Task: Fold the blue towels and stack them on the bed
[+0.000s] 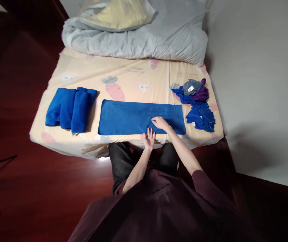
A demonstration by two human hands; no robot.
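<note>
Several white labels, illegible, dot cloths beside the blue towel.

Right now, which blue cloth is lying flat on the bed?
The middle one: the wide blue towel with the right hand over it. The blue towels at left are folded into bundles; the blue cloths at right lie crumpled.

1. Spreads plain blue across the flat towel.
2. Shines a brighter royal blue over the folded towels.
3. Mixes blue, purple and grey-blue in the crumpled cloths, with white labels.
4. Shows cream-yellow on the bedsheet, printed with pinkish carrots and white animal faces.
5. Goes pale grey on the quilt, soft yellow on the bundle.
6. Runs dark maroon on the shirt, near-black on the trousers.
</note>
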